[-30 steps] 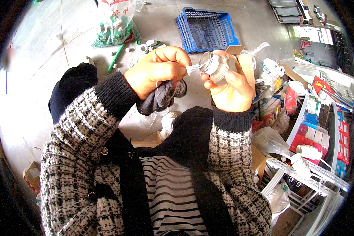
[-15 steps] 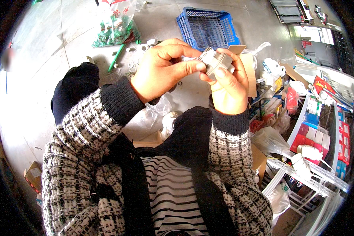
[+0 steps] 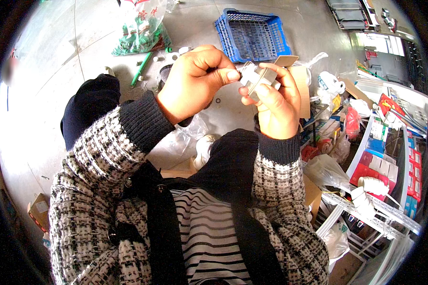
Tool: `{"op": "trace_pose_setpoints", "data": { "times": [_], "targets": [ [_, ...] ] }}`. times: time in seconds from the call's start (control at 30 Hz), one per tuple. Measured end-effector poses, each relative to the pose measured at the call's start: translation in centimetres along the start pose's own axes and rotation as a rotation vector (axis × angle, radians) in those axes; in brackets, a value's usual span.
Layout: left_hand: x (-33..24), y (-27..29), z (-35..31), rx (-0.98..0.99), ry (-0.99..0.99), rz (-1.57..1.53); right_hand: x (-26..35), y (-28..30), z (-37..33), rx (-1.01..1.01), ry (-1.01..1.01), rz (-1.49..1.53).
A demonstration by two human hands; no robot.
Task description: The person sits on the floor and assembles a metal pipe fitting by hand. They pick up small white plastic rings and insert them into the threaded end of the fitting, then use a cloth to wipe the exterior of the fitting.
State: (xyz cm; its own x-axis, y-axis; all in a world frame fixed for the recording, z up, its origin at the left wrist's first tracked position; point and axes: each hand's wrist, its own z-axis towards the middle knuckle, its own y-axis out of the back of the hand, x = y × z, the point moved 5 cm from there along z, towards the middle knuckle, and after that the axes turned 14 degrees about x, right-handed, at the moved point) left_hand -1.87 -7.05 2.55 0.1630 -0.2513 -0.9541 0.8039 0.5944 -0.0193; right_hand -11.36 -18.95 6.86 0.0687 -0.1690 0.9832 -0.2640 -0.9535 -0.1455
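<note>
My right hand (image 3: 281,107) holds a pale grey, blocky fitting (image 3: 261,83) with a raised flange, thumb in front and fingers wrapped behind it. Close to the fitting's left end, my left hand (image 3: 190,80) has thumb and index finger pinched together. Whatever sits between those fingertips is too small to make out, and whether they touch the fitting cannot be told. Both hands are raised over my lap, above the floor.
Ahead stands a blue plastic crate (image 3: 283,35), right of a clear bag (image 3: 145,35) of green pieces. A green rod (image 3: 141,69) lies near it. An open cardboard box (image 3: 299,90) and a cluttered white metal rack (image 3: 390,223) are on my right.
My left fingertips have drawn slightly left and closed more tightly into a pinch. The fitting has tilted a little in my right hand, which stays in nearly the same place.
</note>
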Motion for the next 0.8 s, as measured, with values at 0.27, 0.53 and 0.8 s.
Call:
{"op": "trace_pose_setpoints", "data": {
  "times": [0.27, 0.53, 0.8],
  "targets": [
    [2.5, 0.6, -0.3, 0.014, 0.305, -0.358, -0.3, 1.8, -0.3, -0.134, -0.039, 0.022],
    [1.5, 0.2, -0.4, 0.124, 0.158, -0.131, -1.3, 2.9, 0.0, -0.105, -0.093, 0.18],
    [2.1, 3.0, 0.3, -0.093, 0.225, 0.018, -1.5, 2.4, 0.2, -0.074, -0.182, 0.491]
  ]
}}
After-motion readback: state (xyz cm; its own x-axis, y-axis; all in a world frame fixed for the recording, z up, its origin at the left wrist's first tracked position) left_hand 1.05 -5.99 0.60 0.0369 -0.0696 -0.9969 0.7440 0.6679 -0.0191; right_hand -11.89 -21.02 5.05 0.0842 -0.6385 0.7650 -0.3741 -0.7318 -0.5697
